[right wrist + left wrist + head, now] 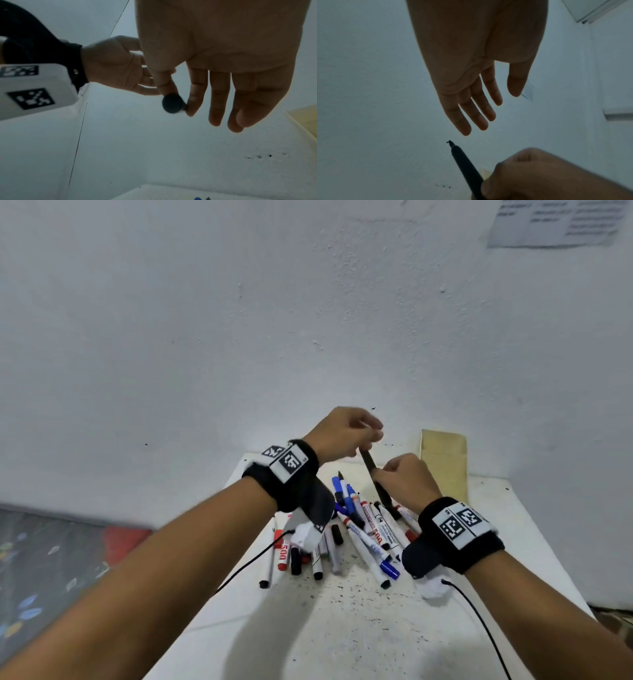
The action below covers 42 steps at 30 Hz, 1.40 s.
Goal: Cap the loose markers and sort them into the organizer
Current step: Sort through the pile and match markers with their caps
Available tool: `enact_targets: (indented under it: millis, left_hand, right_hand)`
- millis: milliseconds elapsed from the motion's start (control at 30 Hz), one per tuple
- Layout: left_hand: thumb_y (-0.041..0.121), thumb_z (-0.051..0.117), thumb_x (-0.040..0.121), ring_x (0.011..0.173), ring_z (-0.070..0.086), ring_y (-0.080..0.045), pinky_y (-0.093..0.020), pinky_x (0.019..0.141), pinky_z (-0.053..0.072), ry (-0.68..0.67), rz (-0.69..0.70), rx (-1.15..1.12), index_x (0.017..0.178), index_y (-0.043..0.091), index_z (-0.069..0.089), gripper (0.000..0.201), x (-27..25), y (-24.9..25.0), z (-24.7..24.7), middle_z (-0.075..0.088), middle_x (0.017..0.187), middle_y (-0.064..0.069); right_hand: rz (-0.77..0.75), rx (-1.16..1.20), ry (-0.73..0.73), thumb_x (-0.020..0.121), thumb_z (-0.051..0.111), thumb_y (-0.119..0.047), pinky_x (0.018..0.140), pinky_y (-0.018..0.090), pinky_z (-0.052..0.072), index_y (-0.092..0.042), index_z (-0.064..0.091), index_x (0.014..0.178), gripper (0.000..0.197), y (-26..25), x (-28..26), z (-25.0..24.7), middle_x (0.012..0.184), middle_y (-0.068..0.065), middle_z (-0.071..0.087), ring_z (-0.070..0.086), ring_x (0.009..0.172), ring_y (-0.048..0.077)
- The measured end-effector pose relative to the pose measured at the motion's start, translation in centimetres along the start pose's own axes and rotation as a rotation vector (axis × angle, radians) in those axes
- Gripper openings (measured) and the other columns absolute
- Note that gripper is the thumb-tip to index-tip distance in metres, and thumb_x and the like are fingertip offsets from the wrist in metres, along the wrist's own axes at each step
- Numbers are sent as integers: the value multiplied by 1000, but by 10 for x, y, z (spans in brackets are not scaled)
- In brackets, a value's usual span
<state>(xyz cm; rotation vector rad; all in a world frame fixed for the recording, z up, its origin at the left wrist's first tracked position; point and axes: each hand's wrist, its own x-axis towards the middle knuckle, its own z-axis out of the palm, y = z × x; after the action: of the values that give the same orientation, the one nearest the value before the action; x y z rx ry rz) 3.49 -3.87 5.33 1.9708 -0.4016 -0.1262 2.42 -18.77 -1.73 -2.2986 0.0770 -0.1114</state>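
Observation:
My right hand grips a black marker by its lower half and holds it tilted up over the pile. In the left wrist view the black marker has a bare, uncapped tip. My left hand hovers at the marker's upper end. The left hand shows straight fingers with nothing in them, just short of the tip. In the right wrist view the thumb and forefinger of my right hand pinch the marker's round rear end. A pile of markers lies on the white table.
A tan cardboard box stands against the wall at the table's back right. Loose caps, a black one and a blue one, lie among the markers. Camera cables trail over the table. A patterned fabric lies at lower left.

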Motion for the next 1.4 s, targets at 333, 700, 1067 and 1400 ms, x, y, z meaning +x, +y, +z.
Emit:
enact_targets:
  millis: [333, 700, 1067, 1400]
  left_hand:
    - [29, 60, 91, 72, 61, -23, -43, 73, 57, 212, -249, -132, 90, 10, 52, 20, 22, -29, 26, 62, 83, -8]
    - [14, 54, 97, 73, 66, -30, -33, 57, 56, -2, -259, -268, 93, -2, 58, 17, -34, -92, 47, 65, 86, -18]
    - [14, 54, 97, 47, 47, -16, -22, 45, 43, -6, -253, -240, 92, 6, 62, 12, -71, -119, 35, 60, 71, -10]
    - [14, 39, 103, 57, 58, -22, -30, 56, 51, 79, -307, -492, 109, 5, 55, 20, -83, -124, -3, 69, 86, -17]
  right_hand:
    - [-17, 167, 78, 84, 61, -22, 62, 37, 47, -13, 48, 50, 37, 0, 14, -8, 52, 2, 51, 53, 56, 23]
    - [-168, -45, -303, 81, 67, -13, 67, 30, 49, -9, 71, 77, 8, 34, -13, 12, 77, 7, 70, 62, 69, 15]
    - [-105, -494, -600, 69, 80, -23, 56, 26, 41, -23, 56, 72, 24, 71, -32, 23, 73, -6, 56, 54, 67, 16]
    - [-210, -351, -408, 84, 69, -16, 65, 28, 52, -22, 62, 84, 9, 64, -20, 18, 84, -4, 63, 60, 70, 10]
